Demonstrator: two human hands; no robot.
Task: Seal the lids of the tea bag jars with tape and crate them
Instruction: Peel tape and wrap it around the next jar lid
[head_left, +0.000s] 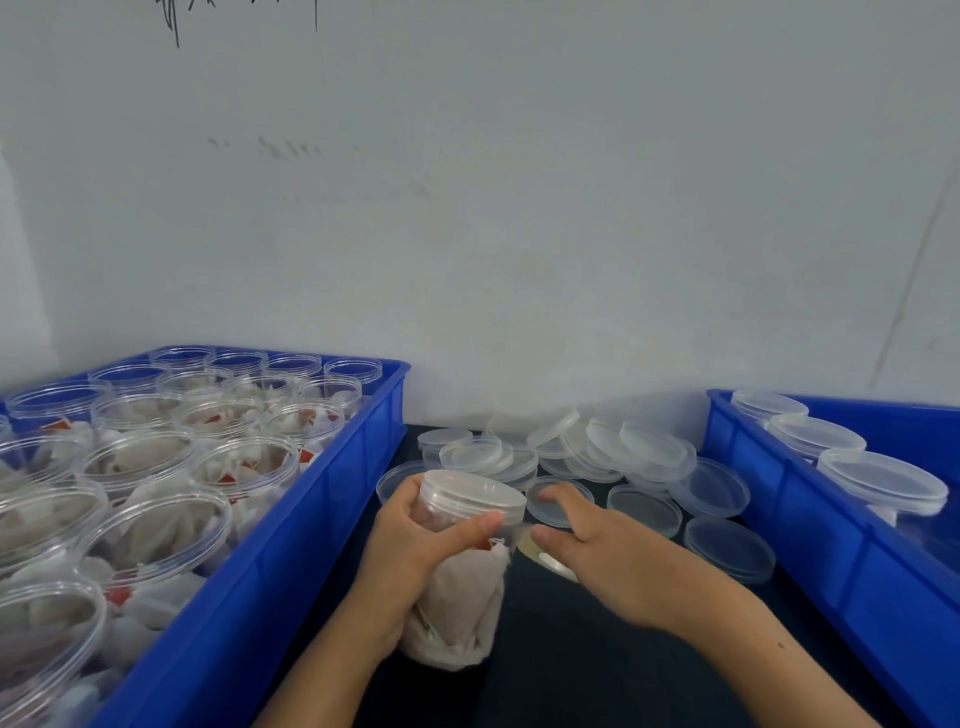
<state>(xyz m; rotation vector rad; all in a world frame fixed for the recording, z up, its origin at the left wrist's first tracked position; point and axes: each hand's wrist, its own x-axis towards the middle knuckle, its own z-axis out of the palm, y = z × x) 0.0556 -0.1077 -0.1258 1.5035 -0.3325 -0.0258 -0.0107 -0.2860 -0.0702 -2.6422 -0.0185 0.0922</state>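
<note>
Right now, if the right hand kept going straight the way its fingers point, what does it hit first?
The right hand points up-left at the lidded jar gripped by the left hand. It would likely meet the jar's side just below the lid; its fingertips seem nearly there, though depth is unclear.

A single wide-angle view from the person's head looks forward and slightly down over a dark worktop (597, 649), close above it. It faces a pale wall (519, 208) that fills the upper half. One blue crate (291, 545) lies at the left edge, another crate (831, 545) at the right.
</note>
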